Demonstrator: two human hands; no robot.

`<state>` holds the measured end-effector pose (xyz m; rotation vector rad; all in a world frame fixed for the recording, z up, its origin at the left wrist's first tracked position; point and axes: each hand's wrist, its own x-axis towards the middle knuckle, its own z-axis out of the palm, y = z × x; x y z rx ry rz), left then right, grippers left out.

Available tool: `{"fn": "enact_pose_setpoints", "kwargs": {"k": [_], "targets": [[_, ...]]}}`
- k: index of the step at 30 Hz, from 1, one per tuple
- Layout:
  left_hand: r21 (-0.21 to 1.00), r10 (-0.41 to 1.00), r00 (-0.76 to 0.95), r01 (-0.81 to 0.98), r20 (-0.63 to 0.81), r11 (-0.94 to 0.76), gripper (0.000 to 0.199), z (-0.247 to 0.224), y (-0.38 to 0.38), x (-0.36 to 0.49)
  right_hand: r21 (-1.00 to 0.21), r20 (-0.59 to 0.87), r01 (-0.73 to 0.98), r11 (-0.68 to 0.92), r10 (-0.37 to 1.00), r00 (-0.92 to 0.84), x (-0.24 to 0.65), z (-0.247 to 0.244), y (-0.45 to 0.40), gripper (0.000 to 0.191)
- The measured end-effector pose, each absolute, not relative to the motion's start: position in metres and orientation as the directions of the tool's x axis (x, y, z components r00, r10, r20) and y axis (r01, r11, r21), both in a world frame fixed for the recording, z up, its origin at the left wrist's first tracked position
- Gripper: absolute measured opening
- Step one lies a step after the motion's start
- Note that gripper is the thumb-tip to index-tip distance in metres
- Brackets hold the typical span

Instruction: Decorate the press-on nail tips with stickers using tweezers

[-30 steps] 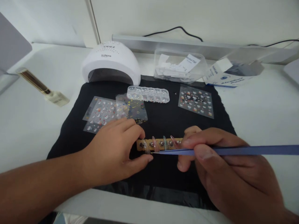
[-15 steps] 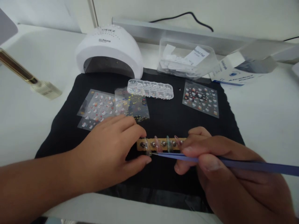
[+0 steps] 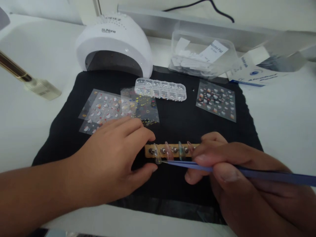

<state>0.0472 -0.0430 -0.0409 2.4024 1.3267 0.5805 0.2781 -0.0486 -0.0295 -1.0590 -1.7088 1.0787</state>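
Observation:
Between finger and thumb, my right hand point(image 3: 237, 174) grips purple tweezers point(image 3: 187, 165). The tweezers' tips touch or nearly touch the lower end of a clear false nail point(image 3: 157, 154). That nail sits at the left end of a yellowish nail display stand point(image 3: 161, 146) with metal pegs. Pink point(image 3: 169, 151) and green point(image 3: 181, 151) false nails stand beside it on the same strip, and my right fingers cover its right end. Around the left end is my left hand point(image 3: 118, 158), thumb and index finger apart, with the clear nail between but seemingly not pinched.
On the black mat point(image 3: 172, 191) lie sticker sheets point(image 3: 106, 107), another sticker sheet point(image 3: 217, 100) and a compartment case point(image 3: 160, 89). Behind stand a white nail lamp point(image 3: 116, 42), a clear tub of pads point(image 3: 202, 56) and an alcohol pad box point(image 3: 259, 70). A gold-capped bottle point(image 3: 41, 87) is at left.
My left index finger has lifted slightly off the clear nail's upper end. The tweezers stay at its lower end. The whole view has shifted a little.

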Motion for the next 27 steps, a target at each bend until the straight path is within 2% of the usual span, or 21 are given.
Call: {"fn": "enact_pose_setpoints", "kwargs": {"k": [6,10,15,19,27], "targets": [[0.474,0.842,0.498,0.702,0.208,-0.532,0.022,-0.0404,-0.0426,0.0469,-0.921,0.235,0.221,0.320,0.911,-0.338,0.2794,-0.0309,-0.0482,0.014],[0.479,0.840,0.501,0.696,0.209,-0.534,0.019,-0.0389,-0.0426,0.0466,-0.925,0.199,0.264,0.274,0.939,-0.280,0.2757,-0.0265,-0.0492,0.015],[0.471,0.842,0.499,0.704,0.204,-0.532,0.019,-0.0391,-0.0433,0.0455,-0.914,0.237,0.244,0.325,0.914,-0.330,0.2774,-0.0284,-0.0505,0.014],[0.472,0.841,0.493,0.700,0.222,-0.535,0.020,-0.0399,-0.0431,0.0461,-0.921,0.206,0.258,0.293,0.926,-0.317,0.2781,-0.0309,-0.0518,0.016],[0.501,0.832,0.513,0.674,0.211,-0.543,0.017,-0.0358,-0.0422,0.0471,-0.904,0.276,0.219,0.367,0.893,-0.356,0.2790,-0.0303,-0.0441,0.015]]}}
